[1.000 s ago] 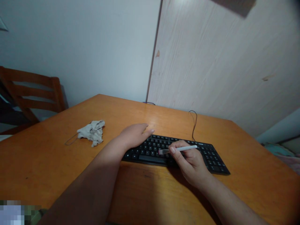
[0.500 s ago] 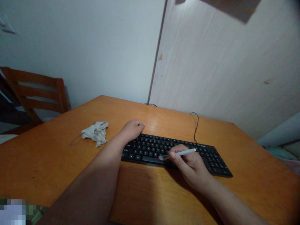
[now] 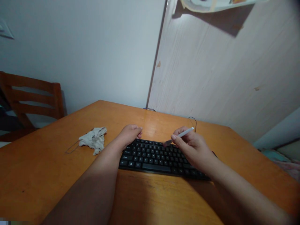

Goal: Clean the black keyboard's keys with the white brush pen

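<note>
A black keyboard lies on the wooden table in front of me. My left hand is closed at its far left corner, fingers curled at the back edge; the palm side is hidden. Between the thumb and fingers of my right hand is a small brush with a pale handle. Its dark reddish bristle tip is over the upper rows of keys, near the middle; whether it touches them I cannot tell. My right hand and forearm hide much of the keyboard's right end.
A crumpled grey cloth with a string loop lies on the table, left of my left forearm. Behind the keyboard a thin black cable runs near the wall. A wooden chair stands at the left. Wall and panel border the table's far side.
My right hand has moved the brush away from me, from near the space bar up to the upper key rows. My left hand stays at the keyboard's corner. The view has tilted up slightly.
</note>
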Demonstrator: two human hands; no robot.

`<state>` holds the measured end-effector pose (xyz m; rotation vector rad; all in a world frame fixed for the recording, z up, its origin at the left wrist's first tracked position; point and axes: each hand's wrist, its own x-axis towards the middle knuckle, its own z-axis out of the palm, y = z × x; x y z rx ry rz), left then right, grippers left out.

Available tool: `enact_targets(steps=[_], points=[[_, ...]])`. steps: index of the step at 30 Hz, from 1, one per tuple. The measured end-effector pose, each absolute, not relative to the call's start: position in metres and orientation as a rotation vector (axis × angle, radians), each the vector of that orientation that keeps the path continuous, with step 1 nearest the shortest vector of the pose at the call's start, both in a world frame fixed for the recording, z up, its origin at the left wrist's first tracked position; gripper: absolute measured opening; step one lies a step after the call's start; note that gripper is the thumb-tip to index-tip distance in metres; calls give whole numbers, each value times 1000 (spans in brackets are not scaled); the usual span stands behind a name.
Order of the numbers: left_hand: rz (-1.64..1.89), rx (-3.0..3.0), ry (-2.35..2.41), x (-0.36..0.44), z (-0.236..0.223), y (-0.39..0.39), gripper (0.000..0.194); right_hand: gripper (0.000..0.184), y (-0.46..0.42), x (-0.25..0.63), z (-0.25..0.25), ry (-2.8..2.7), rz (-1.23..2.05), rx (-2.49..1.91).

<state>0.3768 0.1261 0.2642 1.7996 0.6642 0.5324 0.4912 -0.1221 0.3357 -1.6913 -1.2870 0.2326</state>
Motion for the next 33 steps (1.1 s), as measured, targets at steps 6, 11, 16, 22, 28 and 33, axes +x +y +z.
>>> enact_targets(steps=[6, 11, 16, 22, 28, 33], points=[[533, 1812, 647, 374, 268, 126, 30, 23, -94, 493, 317, -1297, 169, -1656], [526, 1811, 656, 374, 267, 127, 32, 22, -93, 488, 298, -1329, 138, -1700], [530, 1826, 674, 377, 263, 131, 32, 23, -98, 487, 299, -1397, 89, -1820], [524, 1847, 666, 378, 262, 132, 31, 24, -103, 483, 313, -1432, 97, -1898], [527, 1867, 661, 377, 263, 133, 32, 24, -107, 480, 317, -1436, 166, -1925], [536, 1883, 660, 378, 262, 135, 33, 24, -108, 480, 317, -1464, 199, -1930]])
